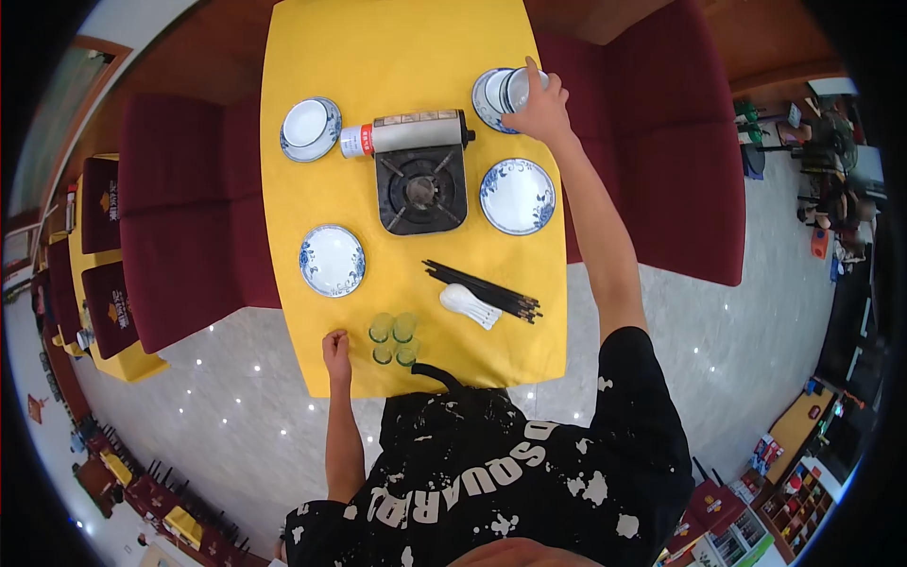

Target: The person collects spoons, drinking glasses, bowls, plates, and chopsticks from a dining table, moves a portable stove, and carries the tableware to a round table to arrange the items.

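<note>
My right hand (540, 106) reaches to the far right of the table and grips white bowls (518, 90), one nested against another. These are over a blue-patterned plate (484, 111); whether the held bowls touch what lies beneath, I cannot tell. Near the front left, my left hand (336, 348) is at the yellow tablecloth with its fingers curled and nothing visible in them. Several green-tinted glasses (404, 327) stand just right of it. White spoons (463, 304) and a bundle of black chopsticks (505, 298) lie farther right.
A portable gas stove (421, 189) with a canister (357, 142) occupies the middle of the yellow table (397, 57). Patterned plates lie front left (333, 261) and right (517, 197). A bowl (305, 123) sits on a plate at back left. Maroon seats (671, 142) flank the table.
</note>
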`<state>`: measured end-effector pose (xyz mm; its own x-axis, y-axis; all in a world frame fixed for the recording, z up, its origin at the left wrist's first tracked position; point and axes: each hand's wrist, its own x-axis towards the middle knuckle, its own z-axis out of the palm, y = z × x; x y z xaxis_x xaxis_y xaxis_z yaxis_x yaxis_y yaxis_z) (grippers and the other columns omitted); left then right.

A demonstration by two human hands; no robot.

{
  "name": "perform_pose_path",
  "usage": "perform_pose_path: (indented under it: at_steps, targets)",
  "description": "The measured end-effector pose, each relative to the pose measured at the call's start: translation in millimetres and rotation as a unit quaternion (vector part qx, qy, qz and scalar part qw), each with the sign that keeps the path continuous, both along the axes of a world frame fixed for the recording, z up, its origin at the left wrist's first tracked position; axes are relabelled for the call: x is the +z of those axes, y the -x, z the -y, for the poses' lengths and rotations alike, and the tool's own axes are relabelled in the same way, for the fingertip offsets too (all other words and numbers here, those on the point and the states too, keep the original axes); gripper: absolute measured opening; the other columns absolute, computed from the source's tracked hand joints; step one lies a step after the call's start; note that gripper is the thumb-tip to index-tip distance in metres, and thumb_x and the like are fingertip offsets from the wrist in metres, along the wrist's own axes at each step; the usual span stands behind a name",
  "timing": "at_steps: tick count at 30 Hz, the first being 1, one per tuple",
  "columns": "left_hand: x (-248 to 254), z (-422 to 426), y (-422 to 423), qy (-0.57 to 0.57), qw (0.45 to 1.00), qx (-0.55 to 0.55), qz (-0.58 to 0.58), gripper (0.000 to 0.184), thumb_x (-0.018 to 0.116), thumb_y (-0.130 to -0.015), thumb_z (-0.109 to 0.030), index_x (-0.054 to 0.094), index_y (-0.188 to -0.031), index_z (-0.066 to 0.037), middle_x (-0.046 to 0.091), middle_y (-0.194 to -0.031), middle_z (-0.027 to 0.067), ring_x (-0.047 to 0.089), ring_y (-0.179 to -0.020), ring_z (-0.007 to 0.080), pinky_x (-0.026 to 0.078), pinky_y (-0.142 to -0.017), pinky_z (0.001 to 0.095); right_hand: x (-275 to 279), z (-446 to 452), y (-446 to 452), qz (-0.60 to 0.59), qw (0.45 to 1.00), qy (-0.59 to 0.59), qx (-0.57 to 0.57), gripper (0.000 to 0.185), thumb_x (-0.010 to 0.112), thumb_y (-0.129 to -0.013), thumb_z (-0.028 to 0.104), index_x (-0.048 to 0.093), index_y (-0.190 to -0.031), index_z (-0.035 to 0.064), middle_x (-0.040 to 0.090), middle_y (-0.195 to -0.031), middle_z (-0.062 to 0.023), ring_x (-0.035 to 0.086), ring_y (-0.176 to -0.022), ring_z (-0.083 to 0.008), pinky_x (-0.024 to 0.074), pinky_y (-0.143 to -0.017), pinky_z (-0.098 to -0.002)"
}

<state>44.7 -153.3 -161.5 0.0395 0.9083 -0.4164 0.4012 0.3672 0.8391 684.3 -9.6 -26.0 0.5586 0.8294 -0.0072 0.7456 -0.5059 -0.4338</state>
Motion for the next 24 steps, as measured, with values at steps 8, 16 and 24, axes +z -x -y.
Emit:
perform_pose_path:
  at_steps: [8, 16, 24]
  targets:
    - [50, -32, -11, -0.015, 0.995, 0.096, -0.022, 0.014, 0.057, -0.093, -0.005, 0.064, -0.103, 0.001, 0.062, -0.087, 0.0039, 0.055, -0.074, 0.0116, 0.045, -0.067, 0.0249, -34, -49, -18, 0.057, 0.988, 0.128, 0.063, 0.118, 0.084, -0.057, 0.034, 0.02, -0.156, 0.0273, 0.038, -0.136, -0.0282, 0.041, -0.127, -0.0513, 0.0389, -0.099, -0.0664]
    - [168, -200, -288, -0.288, 0.935, -0.207, 0.021, 0.014, 0.061, -0.091, -0.003, 0.065, -0.104, 0.002, 0.067, -0.094, 0.0136, 0.065, -0.087, 0.0214, 0.05, -0.078, 0.0314, -39, -41, -20, 0.09, 0.995, 0.046, 0.015, 0.103, 0.076, -0.071, 0.049, 0.026, -0.155, 0.0184, 0.032, -0.149, -0.0279, 0.039, -0.132, -0.0477, 0.0381, -0.1, -0.0638]
    - [74, -306, -544, -0.01, 0.941, -0.337, -0.031, 0.057, 0.045, -0.096, -0.044, 0.063, -0.121, 0.004, 0.066, -0.12, 0.0257, 0.063, -0.111, 0.0384, 0.049, -0.095, 0.0428, -100, -29, -49, -0.312, 0.892, -0.191, -0.266, 0.049, 0.055, -0.092, 0.038, 0.066, -0.119, -0.0017, 0.069, -0.109, -0.0234, 0.064, -0.106, -0.0352, 0.0471, -0.094, -0.0381]
